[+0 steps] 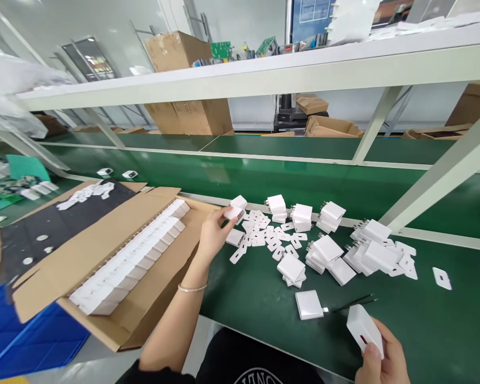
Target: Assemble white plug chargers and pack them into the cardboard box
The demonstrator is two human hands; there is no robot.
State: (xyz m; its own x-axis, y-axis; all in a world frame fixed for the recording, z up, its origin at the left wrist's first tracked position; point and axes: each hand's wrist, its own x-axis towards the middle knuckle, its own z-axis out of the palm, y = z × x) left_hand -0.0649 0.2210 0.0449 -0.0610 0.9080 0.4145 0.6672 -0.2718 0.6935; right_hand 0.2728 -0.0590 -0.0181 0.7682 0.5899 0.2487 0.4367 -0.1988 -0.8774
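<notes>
Head view, clock read from its centre. Right hand (388, 357) at 4-5: thumb and fingers gripping a charger (358, 322), dark slot showing next to the thumb. Left hand (214, 234) at 7, close in: fingertips pinching second charger (232, 213), can't tell if it's clear of the bench (444, 330). Third charger (239, 202) just off it at its 1, fourth (234, 238) just below at its 6.

Covers (258, 234) at 4-5 close in, flat, slotted, loose heap. Charger stacks (326, 248) spread 3 to 5, pins showing on several, some leaning. Stray cover (442, 278) at 3-4, well out.

Lone charger (309, 305) at 5, lying flat. Plug (325, 310) meets its 3 o'clock edge, can't tell if seated. Thin black wires (352, 304) run out toward 2-3, passing just above the right hand's charger.

Box (88, 253) at 8, flaps open, long charger row (136, 261) inside. Black sheet (20, 234) at 9 beyond it, white pieces (86, 194) on top. Blue crate (36, 336) at 8, further out. Shelf (264, 74) across 12, circuit boards (221, 49) on it.
</notes>
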